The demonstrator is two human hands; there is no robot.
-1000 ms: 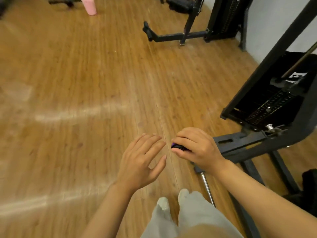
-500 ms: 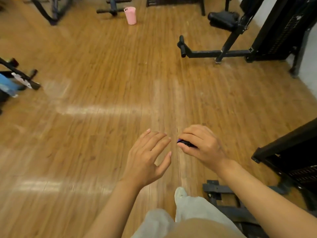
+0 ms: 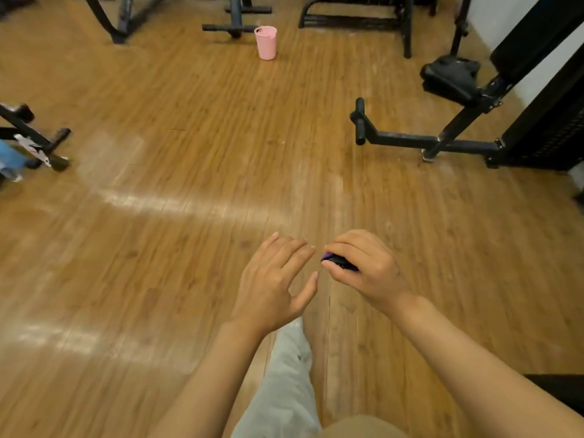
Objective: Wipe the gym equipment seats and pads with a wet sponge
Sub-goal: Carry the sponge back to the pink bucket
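Above the wooden floor [image 3: 189, 248], the right hand [image 3: 363, 267] curls its fingers round a dark purple sponge [image 3: 336, 260], only partly visible. Just left of the sponge, the left hand [image 3: 275, 279] hovers with fingers straight and spread, holding nothing. Far beyond the sponge stands a pink bucket [image 3: 266, 42]; to its far right, a black machine [image 3: 458, 128] carries a padded seat [image 3: 450, 75].

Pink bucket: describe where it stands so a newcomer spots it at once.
Look to the far end of the wooden plank floor, where black exercise machine frames line up. The small pink plastic bucket stands upright just right of one frame's crossbar foot, the only pink thing among black metal.
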